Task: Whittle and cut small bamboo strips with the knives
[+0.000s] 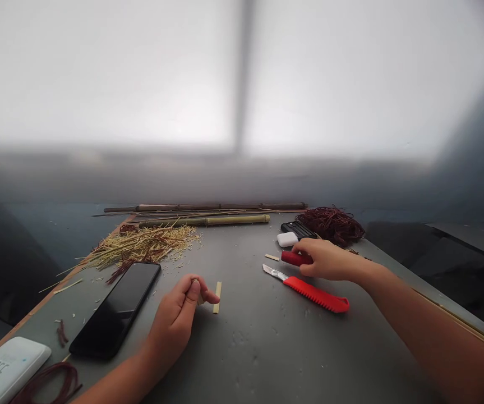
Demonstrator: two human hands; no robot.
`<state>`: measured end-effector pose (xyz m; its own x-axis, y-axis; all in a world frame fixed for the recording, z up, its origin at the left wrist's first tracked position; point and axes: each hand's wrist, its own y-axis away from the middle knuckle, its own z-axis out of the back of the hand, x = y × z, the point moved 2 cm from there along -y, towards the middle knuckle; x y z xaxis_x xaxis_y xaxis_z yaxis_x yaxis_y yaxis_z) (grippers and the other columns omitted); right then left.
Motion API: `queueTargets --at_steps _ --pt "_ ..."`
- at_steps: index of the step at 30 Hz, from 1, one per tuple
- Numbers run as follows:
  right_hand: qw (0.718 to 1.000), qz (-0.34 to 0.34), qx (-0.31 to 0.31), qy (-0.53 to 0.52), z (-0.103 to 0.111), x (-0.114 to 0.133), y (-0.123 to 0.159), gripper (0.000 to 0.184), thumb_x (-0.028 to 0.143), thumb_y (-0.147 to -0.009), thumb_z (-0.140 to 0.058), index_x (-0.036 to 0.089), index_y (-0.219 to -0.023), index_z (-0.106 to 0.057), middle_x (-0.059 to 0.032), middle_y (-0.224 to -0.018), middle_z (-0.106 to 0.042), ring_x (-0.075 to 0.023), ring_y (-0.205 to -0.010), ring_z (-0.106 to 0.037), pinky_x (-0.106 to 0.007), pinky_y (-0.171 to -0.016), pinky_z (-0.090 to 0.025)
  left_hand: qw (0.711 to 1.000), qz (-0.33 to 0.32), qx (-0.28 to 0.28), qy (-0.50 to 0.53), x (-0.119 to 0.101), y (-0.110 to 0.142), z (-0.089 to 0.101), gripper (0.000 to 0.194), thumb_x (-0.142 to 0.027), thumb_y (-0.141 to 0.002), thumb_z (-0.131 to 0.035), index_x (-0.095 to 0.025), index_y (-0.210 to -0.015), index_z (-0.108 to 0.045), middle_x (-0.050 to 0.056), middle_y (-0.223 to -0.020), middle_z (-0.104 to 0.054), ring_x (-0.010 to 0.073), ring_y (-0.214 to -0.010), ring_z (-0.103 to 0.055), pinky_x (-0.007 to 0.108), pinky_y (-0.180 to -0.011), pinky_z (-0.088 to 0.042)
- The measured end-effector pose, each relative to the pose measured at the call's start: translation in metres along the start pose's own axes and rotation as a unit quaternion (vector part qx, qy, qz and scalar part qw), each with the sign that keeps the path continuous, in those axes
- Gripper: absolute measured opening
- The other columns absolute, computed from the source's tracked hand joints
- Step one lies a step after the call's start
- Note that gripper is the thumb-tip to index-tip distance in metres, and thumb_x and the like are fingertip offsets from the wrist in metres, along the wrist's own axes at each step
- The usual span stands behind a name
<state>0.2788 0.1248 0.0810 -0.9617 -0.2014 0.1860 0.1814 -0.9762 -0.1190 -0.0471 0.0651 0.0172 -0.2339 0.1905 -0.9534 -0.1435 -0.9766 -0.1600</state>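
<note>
My left hand (178,311) is closed, with a pale bit of bamboo partly showing between the curled fingers. One fingertip reaches over a short flat bamboo strip (217,290) on the table. On the other side, my right hand (328,259) has its fingers round a dark red cylindrical handle (294,258); the far end of it is hidden under the hand. Just in front of that hand lies a red utility knife (315,293), blade out and pointing left. A small bamboo piece (272,257) rests beside the handle's left end.
A black phone (118,308) and a white power bank (10,367) lie at left, near brown cord (54,384). Behind are bamboo shavings (144,245) and bamboo poles (225,220). A white case (287,239), a black object (298,229) and a dark cord bundle (332,225) sit back right.
</note>
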Motion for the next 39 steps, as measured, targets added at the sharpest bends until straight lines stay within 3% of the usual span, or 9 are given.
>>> queueTargets --at_steps 5,10,14,18,21,24,26,31,39 --pt "0.999 -0.006 -0.033 0.004 0.002 0.012 0.000 0.009 0.018 -0.073 -0.053 0.022 -0.080 -0.049 -0.0027 -0.083 -0.061 -0.0166 -0.068 -0.053 -0.026 -0.058 -0.037 0.986 0.101 -0.038 0.126 0.001 -0.001 -0.002 0.035 -0.057 -0.087 -0.060 -0.023 -0.082 -0.056 0.008 -0.096 -0.075 0.0281 -0.102 -0.067 0.038 -0.087 -0.053" --pt "0.996 0.032 -0.063 -0.046 -0.004 0.049 0.009 0.013 0.027 -0.079 -0.058 0.022 -0.075 -0.047 -0.0004 -0.076 -0.060 -0.0156 -0.065 -0.050 -0.026 -0.059 -0.034 0.956 0.187 -0.073 0.213 -0.003 0.001 -0.003 0.025 -0.043 -0.094 -0.056 -0.020 -0.085 -0.055 0.010 -0.125 -0.067 0.0283 -0.113 -0.065 0.040 -0.091 -0.055" --pt "0.995 0.088 0.000 -0.051 -0.025 0.090 0.024 0.006 0.018 -0.078 -0.060 0.020 -0.082 -0.055 -0.0026 -0.083 -0.065 -0.0165 -0.071 -0.054 -0.025 -0.061 -0.033 0.912 0.277 -0.085 0.291 -0.010 0.005 -0.009 0.019 -0.029 -0.100 -0.045 -0.019 -0.087 -0.055 0.010 -0.138 -0.059 0.0288 -0.111 -0.068 0.041 -0.081 -0.059" --pt "0.986 0.127 0.063 -0.083 -0.051 0.120 0.038 0.008 0.013 -0.076 -0.060 0.020 -0.081 -0.060 -0.0017 -0.081 -0.067 -0.0156 -0.070 -0.056 -0.024 -0.061 -0.033 0.882 0.326 -0.036 0.338 -0.010 0.014 -0.021 0.023 -0.029 -0.100 -0.045 -0.017 -0.084 -0.056 0.014 -0.131 -0.063 0.0312 -0.107 -0.069 0.038 -0.071 -0.060" --pt "0.985 0.138 0.076 -0.073 -0.063 0.129 0.041 0.015 0.015 -0.077 -0.062 0.019 -0.091 -0.064 -0.0035 -0.088 -0.068 -0.0175 -0.075 -0.059 -0.025 -0.062 -0.034 0.887 0.295 0.000 0.354 -0.001 0.018 -0.028 0.024 -0.040 -0.092 -0.059 -0.018 -0.083 -0.058 0.014 -0.123 -0.067 0.0324 -0.115 -0.065 0.035 -0.072 -0.060" --pt "0.987 0.129 0.080 -0.054 -0.069 0.131 0.040 0.024 0.018 -0.079 -0.062 0.019 -0.102 -0.067 -0.0064 -0.103 -0.067 -0.0187 -0.080 -0.062 -0.026 -0.065 -0.035 0.909 0.228 -0.032 0.347 0.009 0.019 -0.030 0.040 -0.056 -0.075 -0.075 -0.019 -0.086 -0.063 0.012 -0.119 -0.067 0.0318 -0.124 -0.056 0.034 -0.080 -0.059" --pt "0.987 0.123 0.087 -0.053 -0.071 0.133 0.040 0.025 0.022 -0.079 -0.063 0.020 -0.104 -0.068 -0.0066 -0.107 -0.065 -0.0187 -0.080 -0.062 -0.026 -0.065 -0.036 0.923 0.204 -0.040 0.325 0.014 0.018 -0.031 0.048 -0.062 -0.069 -0.078 -0.018 -0.087 -0.067 0.011 -0.112 -0.068 0.0301 -0.116 -0.059 0.034 -0.081 -0.058" --pt "0.988 0.123 0.085 -0.050 -0.079 0.139 0.040 0.026 0.035 -0.077 -0.067 0.022 -0.100 -0.068 -0.0042 -0.103 -0.064 -0.0175 -0.073 -0.060 -0.027 -0.061 -0.032 0.941 0.162 0.041 0.293 0.020 0.014 -0.036 0.048 -0.062 -0.070 -0.077 -0.016 -0.082 -0.072 0.005 -0.087 -0.068 0.0197 -0.085 -0.063 0.028 -0.074 -0.054" --pt "0.984 0.098 0.147 0.022 -0.057 0.131 0.032 0.009 0.019 -0.076 -0.062 0.017 -0.082 -0.068 -0.0047 -0.092 -0.067 -0.0171 -0.075 -0.061 -0.026 -0.058 -0.029 0.949 0.189 0.028 0.252 0.031 0.011 -0.035 0.055 -0.069 -0.068 -0.074 -0.017 -0.085 -0.070 -0.001 -0.072 -0.057 0.0127 -0.066 -0.052 0.025 -0.064 -0.048"
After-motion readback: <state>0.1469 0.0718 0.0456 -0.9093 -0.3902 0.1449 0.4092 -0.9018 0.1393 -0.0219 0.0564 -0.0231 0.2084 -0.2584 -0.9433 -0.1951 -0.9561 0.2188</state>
